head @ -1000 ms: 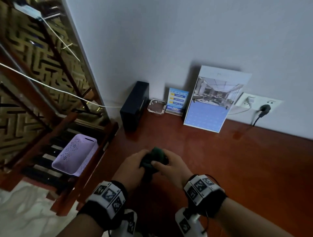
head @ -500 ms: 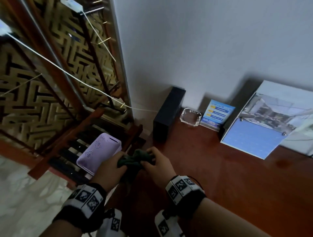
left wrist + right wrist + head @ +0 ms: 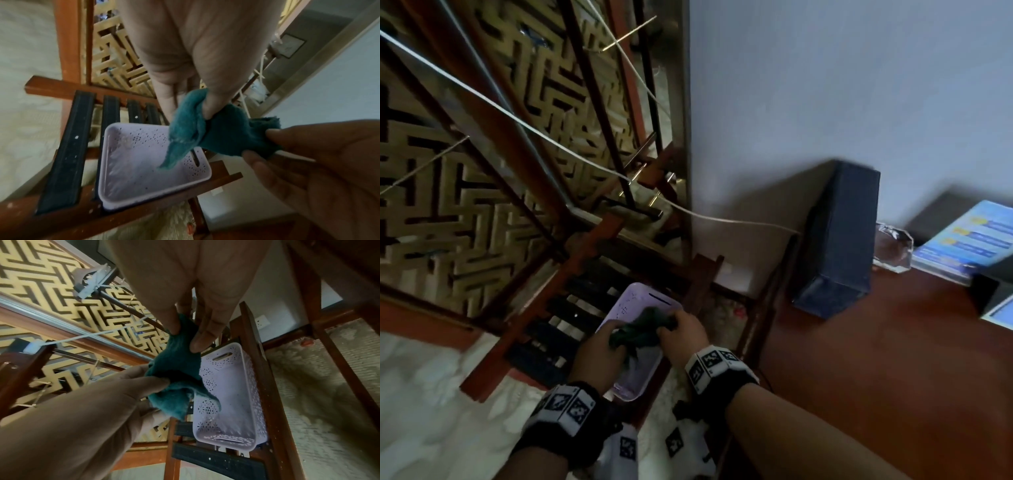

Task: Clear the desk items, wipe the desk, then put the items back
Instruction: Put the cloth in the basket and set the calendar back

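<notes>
Left hand point(image 3: 599, 356) and right hand point(image 3: 685, 337) both curl round and pinch bunched green cloth point(image 3: 640, 330), held over one end of lilac basket point(image 3: 635, 380), beside table point(image 3: 893, 377). Risk: let go off-centre, cloth could miss basket, drop onto floor point(image 3: 431, 411).

dim indoor light | motion blur | wide-angle edge distortion

Tally of items at the desk's end.
Two hands were counted, the left hand point(image 3: 595, 356) and the right hand point(image 3: 686, 330), with two marker bands point(image 3: 565, 407); one teal cloth point(image 3: 640, 330); one lilac basket point(image 3: 630, 390); one desk point(image 3: 876, 359); and, on it, one dark box point(image 3: 839, 240), one glass dish point(image 3: 892, 250) and one blue card point(image 3: 969, 240). One wall socket point(image 3: 262, 322) was seen low on the wall.
</notes>
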